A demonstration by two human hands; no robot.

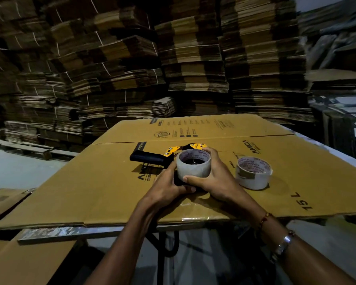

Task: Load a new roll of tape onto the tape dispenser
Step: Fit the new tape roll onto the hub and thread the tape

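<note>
A black and yellow tape dispenser (152, 156) lies on its side on a flattened cardboard box (90, 192), handle pointing left. A roll of pale tape (193, 167) sits flat over the dispenser's hub area, core facing up. My right hand (212, 179) wraps around the roll from the right and near side. My left hand (169, 186) grips the dispenser's body just below and left of the roll, its fingers partly hidden under it. A second roll of tape (254, 173) stands on the cardboard to the right, apart from my hands.
The cardboard sheet rests on a table whose metal edge (70, 233) shows at the near left. Tall stacks of flattened boxes (173, 68) fill the background. More cardboard (19, 260) lies at lower left, and a pallet (29, 150) sits on the floor.
</note>
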